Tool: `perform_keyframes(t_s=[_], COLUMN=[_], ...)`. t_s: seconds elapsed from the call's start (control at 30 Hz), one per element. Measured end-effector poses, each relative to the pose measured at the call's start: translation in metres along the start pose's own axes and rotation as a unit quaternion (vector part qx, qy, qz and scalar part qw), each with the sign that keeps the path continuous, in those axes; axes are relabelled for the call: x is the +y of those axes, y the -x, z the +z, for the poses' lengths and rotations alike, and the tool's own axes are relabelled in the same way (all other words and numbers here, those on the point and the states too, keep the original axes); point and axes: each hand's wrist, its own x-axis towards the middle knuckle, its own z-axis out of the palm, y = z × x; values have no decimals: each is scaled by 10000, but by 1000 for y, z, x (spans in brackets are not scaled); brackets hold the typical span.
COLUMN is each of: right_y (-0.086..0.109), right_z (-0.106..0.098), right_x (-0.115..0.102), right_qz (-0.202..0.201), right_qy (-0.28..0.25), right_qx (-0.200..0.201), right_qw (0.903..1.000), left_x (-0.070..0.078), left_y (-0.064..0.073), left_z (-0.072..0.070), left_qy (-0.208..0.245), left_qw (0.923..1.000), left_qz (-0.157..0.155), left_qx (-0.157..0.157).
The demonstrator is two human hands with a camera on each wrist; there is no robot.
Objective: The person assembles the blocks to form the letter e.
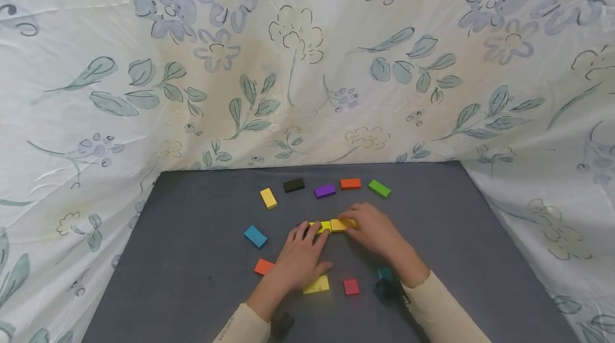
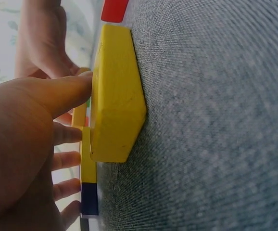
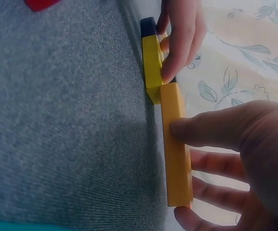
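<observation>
My right hand (image 1: 372, 230) pinches an orange-yellow block (image 3: 174, 154), thumb on its near side and fingers on the far side. This block lies at the right end of a short row, end to end with a bright yellow block (image 1: 325, 226). A dark blue block (image 2: 89, 198) continues the row on the left, partly hidden under fingers in the head view. My left hand (image 1: 299, 260) spreads its fairly straight fingers over the yellow and dark blue blocks, fingertips on them. Below its palm lies another yellow block (image 1: 317, 285), close to the thumb.
Loose blocks surround the row on the grey cloth: pale yellow (image 1: 268, 198), black (image 1: 294, 185), purple (image 1: 325, 191), orange (image 1: 350, 184) and green (image 1: 379, 188) behind; blue (image 1: 255, 237) and orange-red (image 1: 263, 266) left; red (image 1: 351, 286) and teal (image 1: 384, 273) in front. A floral curtain (image 1: 307, 92) hangs behind.
</observation>
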Motion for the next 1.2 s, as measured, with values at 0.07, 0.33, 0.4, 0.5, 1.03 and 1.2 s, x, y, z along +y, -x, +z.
perform_keyframes(t_s=[0.07, 0.33, 0.4, 0.5, 1.03, 1.2], right_y=[1, 5, 6, 7, 10, 11], right_z=[1, 1, 1, 1, 6, 6], right_x=[0, 1, 1, 0, 3, 5], right_qz=[-7, -63, -90, -99, -179, -204], right_qy=[31, 84, 82, 90, 165, 186], right_qx=[9, -24, -59, -109, -151, -153], right_qw=[10000, 9999, 9999, 9999, 9996, 9995], left_x=[2, 9, 10, 13, 18, 21], left_y=[1, 4, 5, 6, 8, 8], left_z=[0, 1, 1, 2, 4, 4], left_qy=[5, 64, 67, 78, 43, 56], left_qw=[10000, 9999, 9999, 9999, 9999, 9999], left_qz=[-18, -89, -90, -92, -125, -146], left_qx=[17, 39, 44, 42, 91, 73])
